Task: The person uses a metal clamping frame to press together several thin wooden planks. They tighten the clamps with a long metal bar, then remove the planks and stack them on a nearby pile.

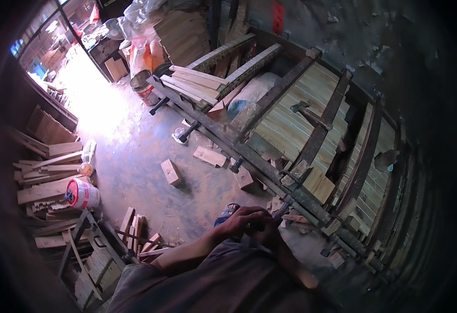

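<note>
My left hand (245, 220) and my right hand (265, 231) are close together in front of my body, fingers curled and overlapping. They close around the near end of a threaded clamp screw (282, 210), whose handle is hidden by the fingers. This screw sticks out from the long front rail (262, 181) of a wooden clamping rack. Other dark clamp screws (189, 131) project along the same rail. Behind it, pale glued-up wood panels (286, 124) lie under dark crossbars (319, 136). A hammer (307, 113) rests on the panels near one crossbar.
Loose wood blocks (171, 172) lie on the floor before the rack. To the left are stacked boards (51, 194), a white-and-red bucket (83, 194) and a wooden frame (85, 255). Thin strips (194, 83) sit at the rack's far end, near another bucket (144, 87) and a bright doorway.
</note>
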`<state>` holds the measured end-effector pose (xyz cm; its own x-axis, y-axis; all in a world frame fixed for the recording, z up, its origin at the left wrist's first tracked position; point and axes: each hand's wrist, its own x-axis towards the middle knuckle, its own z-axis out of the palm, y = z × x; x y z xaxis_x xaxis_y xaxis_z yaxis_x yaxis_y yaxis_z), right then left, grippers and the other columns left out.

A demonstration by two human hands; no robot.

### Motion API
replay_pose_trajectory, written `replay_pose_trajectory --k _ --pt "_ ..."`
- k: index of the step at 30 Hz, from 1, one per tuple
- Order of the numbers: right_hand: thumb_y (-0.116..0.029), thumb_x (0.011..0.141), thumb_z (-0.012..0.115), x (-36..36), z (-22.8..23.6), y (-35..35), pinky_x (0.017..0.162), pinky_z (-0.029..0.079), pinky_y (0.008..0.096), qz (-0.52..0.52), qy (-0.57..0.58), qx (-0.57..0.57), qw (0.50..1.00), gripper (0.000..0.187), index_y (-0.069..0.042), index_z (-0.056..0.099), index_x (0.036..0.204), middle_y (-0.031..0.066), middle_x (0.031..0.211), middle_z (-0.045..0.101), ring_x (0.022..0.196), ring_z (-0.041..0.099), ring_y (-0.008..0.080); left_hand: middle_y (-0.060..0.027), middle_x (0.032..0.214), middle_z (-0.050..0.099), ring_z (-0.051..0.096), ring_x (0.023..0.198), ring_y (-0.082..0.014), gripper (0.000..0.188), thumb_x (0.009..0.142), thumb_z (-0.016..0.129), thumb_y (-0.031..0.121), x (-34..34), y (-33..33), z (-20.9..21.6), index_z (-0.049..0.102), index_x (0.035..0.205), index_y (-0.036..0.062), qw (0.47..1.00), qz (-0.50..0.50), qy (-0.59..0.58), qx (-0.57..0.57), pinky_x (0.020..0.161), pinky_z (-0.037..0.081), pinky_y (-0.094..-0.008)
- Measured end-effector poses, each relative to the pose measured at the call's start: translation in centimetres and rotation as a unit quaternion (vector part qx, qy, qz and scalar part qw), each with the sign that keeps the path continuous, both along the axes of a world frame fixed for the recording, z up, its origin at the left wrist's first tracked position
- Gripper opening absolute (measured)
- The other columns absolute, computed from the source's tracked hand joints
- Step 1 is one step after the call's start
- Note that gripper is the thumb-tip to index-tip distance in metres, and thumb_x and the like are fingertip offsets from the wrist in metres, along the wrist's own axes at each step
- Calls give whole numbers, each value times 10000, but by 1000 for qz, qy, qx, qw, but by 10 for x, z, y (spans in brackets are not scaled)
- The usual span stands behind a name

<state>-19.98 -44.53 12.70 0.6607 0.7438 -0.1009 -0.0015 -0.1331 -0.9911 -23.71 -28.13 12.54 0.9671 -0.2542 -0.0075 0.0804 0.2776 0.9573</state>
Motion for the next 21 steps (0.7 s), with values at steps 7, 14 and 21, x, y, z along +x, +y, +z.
replay_pose_trajectory --k 7,14,21 --pt "-208 764 651 14 -29 0 827 512 352 -11 -277 19 961 360 19 639 1043 133 900 686 883 667 244 -70 1025 665 639 951 -202 321 928 582 283 -17 -37 -62 644 1098 17 955 224 80 -178 832 514 -333" --pt "-148 806 707 19 -44 -6 876 490 390 60 -130 69 987 330 -16 657 1103 141 1080 665 1016 630 241 -34 1003 638 577 956 -136 190 938 525 157 -18 -54 -62 661 984 33 955 269 91 -87 864 461 -307" --pt "-61 786 676 34 -24 -24 627 508 263 157 67 -60 984 120 -38 597 873 27 784 596 705 592 112 -178 1194 648 607 1130 -289 446 914 625 291 -59 -10 -23 608 1222 -31 962 246 18 117 995 455 -374"
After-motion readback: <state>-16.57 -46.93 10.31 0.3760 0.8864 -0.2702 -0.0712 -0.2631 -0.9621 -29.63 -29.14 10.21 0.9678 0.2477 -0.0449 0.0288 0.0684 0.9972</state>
